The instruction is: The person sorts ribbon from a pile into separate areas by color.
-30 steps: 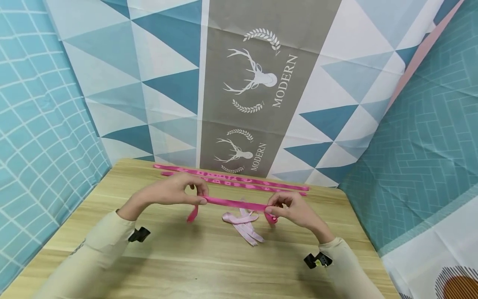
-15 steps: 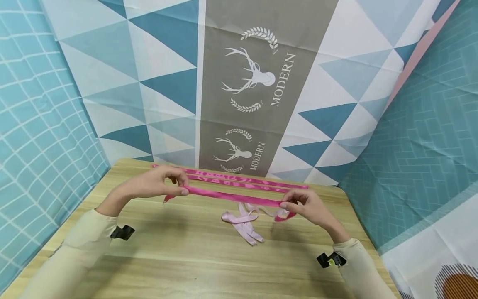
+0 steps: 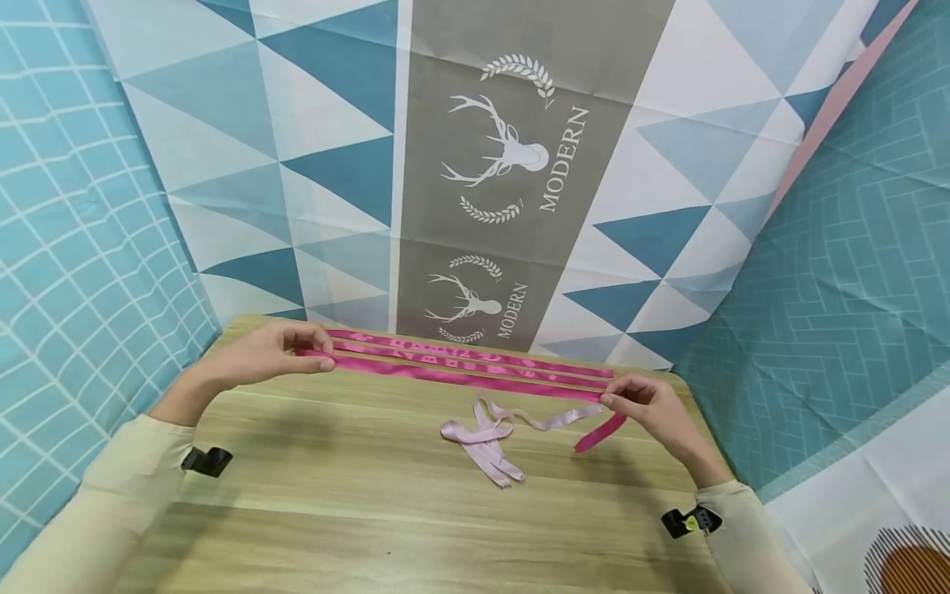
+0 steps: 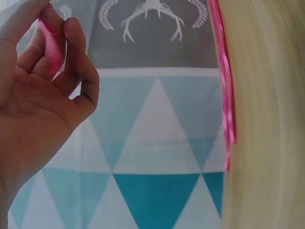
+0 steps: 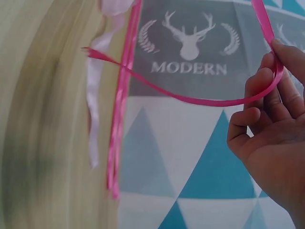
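A dark pink ribbon [image 3: 460, 379] is stretched level between my two hands, raised off the table. My left hand [image 3: 270, 355] pinches it near one end between thumb and fingers; in the left wrist view a short pink tail [image 4: 53, 47] lies against the fingers. At the other side my right hand [image 3: 656, 412] pinches the ribbon, and a loose end [image 5: 190, 99] curves down from it. Two more pink ribbons [image 5: 123, 109] lie straight along the table's back edge. A pale pink ribbon [image 3: 486, 441] lies loosely looped on the table, one strand trailing right.
The wooden table [image 3: 386, 511] meets a patterned cloth backdrop [image 3: 512, 165] just behind the ribbons. Tiled-print cloth [image 3: 74, 206] hangs at the left, and teal cloth [image 3: 839, 289] at the right.
My hands have moved apart, left hand leftward and up, right hand rightward. The held stretch of ribbon has grown longer and now appears close to the two ribbons at the back.
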Tool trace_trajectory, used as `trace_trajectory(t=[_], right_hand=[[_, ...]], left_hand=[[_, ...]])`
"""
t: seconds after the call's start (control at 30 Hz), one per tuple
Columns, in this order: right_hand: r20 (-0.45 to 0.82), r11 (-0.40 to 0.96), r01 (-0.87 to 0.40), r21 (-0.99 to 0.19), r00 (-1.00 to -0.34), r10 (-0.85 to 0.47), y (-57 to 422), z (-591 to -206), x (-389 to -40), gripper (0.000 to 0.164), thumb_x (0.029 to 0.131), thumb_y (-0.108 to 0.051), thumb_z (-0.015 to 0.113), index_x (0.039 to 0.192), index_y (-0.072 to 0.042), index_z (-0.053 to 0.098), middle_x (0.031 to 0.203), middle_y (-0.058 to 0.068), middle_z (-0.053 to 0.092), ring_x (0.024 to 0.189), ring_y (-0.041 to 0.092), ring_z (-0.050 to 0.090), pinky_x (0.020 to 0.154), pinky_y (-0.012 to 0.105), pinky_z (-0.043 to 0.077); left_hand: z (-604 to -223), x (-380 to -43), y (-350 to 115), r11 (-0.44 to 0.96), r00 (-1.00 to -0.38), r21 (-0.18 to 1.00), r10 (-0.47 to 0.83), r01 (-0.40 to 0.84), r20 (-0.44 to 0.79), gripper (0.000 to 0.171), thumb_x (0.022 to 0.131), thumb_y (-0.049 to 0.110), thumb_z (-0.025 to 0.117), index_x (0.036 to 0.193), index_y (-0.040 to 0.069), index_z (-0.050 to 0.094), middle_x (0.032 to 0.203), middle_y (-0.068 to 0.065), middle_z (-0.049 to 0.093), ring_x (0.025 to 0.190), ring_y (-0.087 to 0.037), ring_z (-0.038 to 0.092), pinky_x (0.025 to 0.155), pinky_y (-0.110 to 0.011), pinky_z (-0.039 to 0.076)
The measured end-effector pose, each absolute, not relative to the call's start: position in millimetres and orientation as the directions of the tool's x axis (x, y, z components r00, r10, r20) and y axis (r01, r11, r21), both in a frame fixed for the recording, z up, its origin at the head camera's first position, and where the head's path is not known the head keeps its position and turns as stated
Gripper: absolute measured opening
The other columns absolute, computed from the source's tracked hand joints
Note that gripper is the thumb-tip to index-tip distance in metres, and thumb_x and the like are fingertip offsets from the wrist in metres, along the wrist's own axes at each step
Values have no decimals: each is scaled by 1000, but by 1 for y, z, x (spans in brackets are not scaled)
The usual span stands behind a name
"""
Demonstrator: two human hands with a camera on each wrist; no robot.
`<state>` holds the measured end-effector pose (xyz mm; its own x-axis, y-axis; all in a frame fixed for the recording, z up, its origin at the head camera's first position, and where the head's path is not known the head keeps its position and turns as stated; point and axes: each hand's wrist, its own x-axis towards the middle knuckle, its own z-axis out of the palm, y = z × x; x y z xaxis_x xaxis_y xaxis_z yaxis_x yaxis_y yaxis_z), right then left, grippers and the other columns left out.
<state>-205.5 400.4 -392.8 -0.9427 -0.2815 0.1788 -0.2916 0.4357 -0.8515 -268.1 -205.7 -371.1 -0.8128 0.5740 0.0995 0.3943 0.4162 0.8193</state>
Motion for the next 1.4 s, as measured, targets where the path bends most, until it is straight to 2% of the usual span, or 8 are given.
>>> trace_trajectory(t=[0.2,0.47,0.57,0.73,1.0,1.17,1.27,1.4], right_hand=[[109,458,-206,-865,-967,-230,423,-399,-206,20,99,-22,71,106,-3,70,95,14,69,80,32,62,72,34,53],[79,457,-156,-876,-980,-183,448,-411,-209,29,100,-26,69,111,1,68,94,15,69,84,37,66,84,34,53],[88,441,-148,-885,-984,-155,455,-418,-210,29,100,-25,69,112,1,68,89,15,68,79,37,64,80,33,52],[85,425,-123,-897,-991,-107,463,-432,-216,30,99,-26,71,113,0,67,86,12,65,78,27,58,71,36,50],[33,434,-54,-899,-998,-55,474,-443,-230,38,97,-33,73,115,-1,67,101,11,70,91,26,63,83,35,53],[0,464,-17,-885,-999,-37,480,-451,-243,44,96,-40,72,119,-2,67,108,14,69,97,30,63,88,40,52],[5,479,-19,-878,-1000,-30,481,-457,-253,46,96,-42,72,122,-4,68,114,15,68,106,37,62,93,45,51],[8,481,-19,-876,-1000,-26,477,-464,-268,47,97,-40,71,127,-4,68,122,11,68,114,42,59,97,52,49]], left_hand=[[-384,-274,-221,375,-816,838,562,395,133,14,98,24,73,102,11,68,90,-12,65,74,-26,57,64,-36,48],[-396,-286,-238,350,-875,887,471,303,113,21,98,25,72,106,7,67,100,-15,65,92,-29,62,84,-34,52],[-397,-292,-242,334,-882,897,458,289,114,23,99,25,70,108,4,66,102,-16,65,96,-30,62,86,-34,52],[-403,-305,-253,323,-893,905,435,276,117,25,102,25,67,110,1,65,102,-19,64,98,-30,60,87,-34,51],[-429,-318,-263,302,-961,941,269,153,69,39,100,33,69,115,-2,61,102,-18,68,95,-26,64,84,-30,51],[-447,-330,-264,308,-968,945,248,110,32,46,99,33,70,125,-3,60,100,-11,72,95,-27,66,82,-31,54],[-457,-340,-263,346,-970,933,243,95,9,52,99,35,70,133,-3,60,106,-10,72,100,-32,66,85,-33,54],[-466,-351,-261,403,-971,912,237,74,-25,58,100,38,68,137,-5,58,118,-18,69,107,-37,65,91,-42,53]])
